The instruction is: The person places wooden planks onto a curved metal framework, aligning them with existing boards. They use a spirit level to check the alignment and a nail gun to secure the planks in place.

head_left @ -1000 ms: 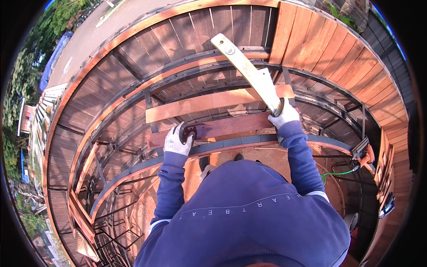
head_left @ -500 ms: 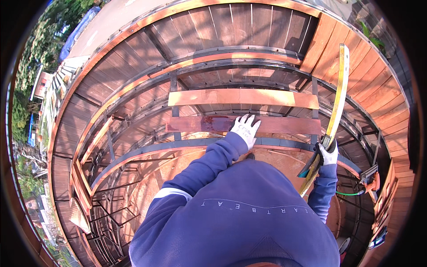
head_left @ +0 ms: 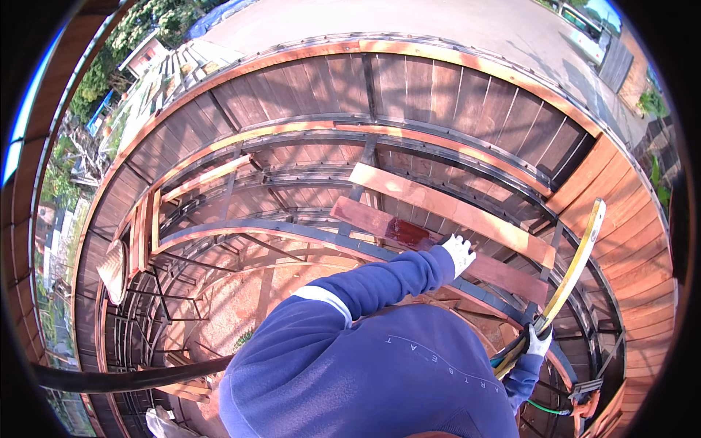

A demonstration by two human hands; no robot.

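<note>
The left hand (head_left: 458, 255), gloved, has its fingers slightly spread over the reddish plank (head_left: 418, 237), just right of a dark patch; contact is unclear. It sits farther right along the plank than a second ago. At right, the right hand's (head_left: 539, 342) fingers wrap the yellow level (head_left: 577, 266), which has swung from across the planks to beside their right ends.

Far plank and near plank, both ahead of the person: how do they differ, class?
The far plank looks paler; the near plank is redder. The near plank bears a dark, glossy patch; the far plank shows none. Both are long, straight and roughly parallel.
</note>
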